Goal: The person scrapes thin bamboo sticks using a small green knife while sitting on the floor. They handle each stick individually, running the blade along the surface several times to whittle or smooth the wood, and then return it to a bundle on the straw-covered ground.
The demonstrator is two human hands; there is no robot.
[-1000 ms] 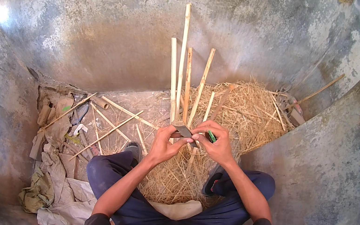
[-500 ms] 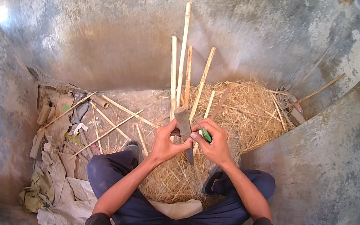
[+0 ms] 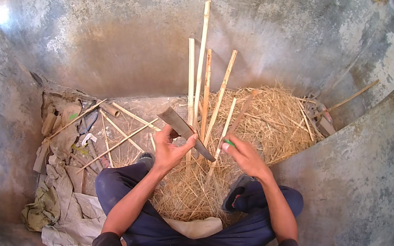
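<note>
My left hand [image 3: 168,153] is closed around a broad, flat, grey-brown blade [image 3: 186,132]. The blade slants down to the right, narrowing to a dark tip, with its wide end up at the left. In my right hand [image 3: 245,157], a small green object [image 3: 229,142] shows between thumb and fingers; most of it is hidden, so its kind cannot be made out. Beyond the hands, several peeled sticks [image 3: 200,62] lean up against the wall. A thin reddish-brown strip [image 3: 243,111] rises beyond my right hand; whether it touches the hand cannot be told.
Straw [image 3: 275,115] is heaped at the right and spread between my feet. Loose sticks [image 3: 124,142] cross on the floor at the left, near crumpled cloth sacking [image 3: 75,222]. A curved grey wall [image 3: 136,20] encloses the spot, with another wall [image 3: 350,193] at the right.
My hands have moved apart: the right one went right, off the blade, with the green object. The left hand moved slightly left and tilted the blade, its wide end swinging left.
</note>
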